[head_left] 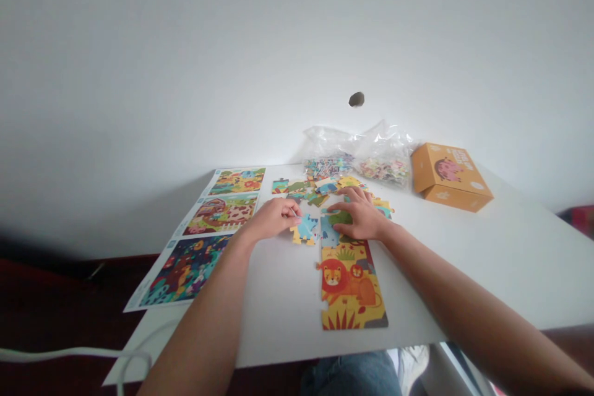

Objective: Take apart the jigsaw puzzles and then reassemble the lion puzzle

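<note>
Pinched in the fingers of my left hand [277,216] is a blue and yellow puzzle piece [306,229], tilted just above the white table. My right hand [359,213] lies with fingers spread over the upper end of a partly joined puzzle [352,284], touching its green and blue pieces. Two lions on a yellow ground show on the joined part below that hand. Behind both hands several loose puzzle pieces [297,187] lie in a pile, some overlapping. My right hand partly covers the pieces beneath it.
At the left lies a picture sheet [220,216] with three printed scenes. Clear plastic bags of pieces [385,164] rest against the wall beside an orange box [450,176]. A white cable [74,352] loops by the table's front left corner.
</note>
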Tool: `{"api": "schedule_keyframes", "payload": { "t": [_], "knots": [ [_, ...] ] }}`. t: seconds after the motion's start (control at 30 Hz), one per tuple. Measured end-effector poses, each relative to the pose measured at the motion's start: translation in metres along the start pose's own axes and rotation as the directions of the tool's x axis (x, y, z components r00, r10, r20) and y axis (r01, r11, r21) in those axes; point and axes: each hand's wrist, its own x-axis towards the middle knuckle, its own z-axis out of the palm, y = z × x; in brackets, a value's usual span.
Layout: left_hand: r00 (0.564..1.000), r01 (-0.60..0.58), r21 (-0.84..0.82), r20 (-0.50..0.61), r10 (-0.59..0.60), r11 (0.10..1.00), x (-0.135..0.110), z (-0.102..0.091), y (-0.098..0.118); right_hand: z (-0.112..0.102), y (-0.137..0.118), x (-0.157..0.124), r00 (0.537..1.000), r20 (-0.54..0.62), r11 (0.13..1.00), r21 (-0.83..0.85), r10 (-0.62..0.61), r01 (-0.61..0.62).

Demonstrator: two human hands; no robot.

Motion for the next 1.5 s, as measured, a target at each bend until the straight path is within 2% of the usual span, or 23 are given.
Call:
{"api": "schedule_keyframes", "payload": {
  "t": [0.17,0.43,0.73,1.2,1.27,1.33,1.43,1.5],
  "knots": [
    [1.0,-0.007,0.081,0.03,0.005,0.997,0.0,0.002,-0.001,0.0,-0.001,0.0,1.0,-0.004,1.0,0.008,0.004,-0.004],
    [0.995,0.022,0.043,0.094,-0.026,0.999,-0.002,0.004,0.008,-0.001,-0.001,0.0,1.0,0.006,1.0,0.009,0.007,-0.007],
    [0.998,0.018,0.114,0.055,-0.024,0.993,0.001,0.008,0.003,0.0,0.0,0.001,1.0,0.011,1.0,0.017,0.005,-0.005],
    [1.0,-0.018,0.181,0.003,0.018,0.983,0.0,0.009,0.01,0.0,0.0,0.0,1.0,0.008,1.0,0.01,-0.001,0.001],
    [0.998,-0.061,0.215,-0.014,0.066,0.975,-0.001,0.009,0.014,-0.001,0.0,0.0,1.0,0.007,1.0,0.01,-0.002,0.002],
    [0.987,-0.159,0.243,-0.001,0.164,0.957,-0.002,0.009,0.018,-0.001,-0.001,0.0,1.0,0.011,1.0,0.013,-0.001,0.001],
    [0.95,-0.311,0.264,0.081,0.3,0.913,-0.005,0.009,0.023,-0.002,-0.001,0.0,1.0,0.014,1.0,0.016,0.001,-0.001],
    [0.934,-0.356,0.28,0.12,0.336,0.891,-0.007,0.009,0.025,-0.002,-0.001,0.0,1.0,0.011,1.0,0.018,0.001,-0.001]
  ]
}}
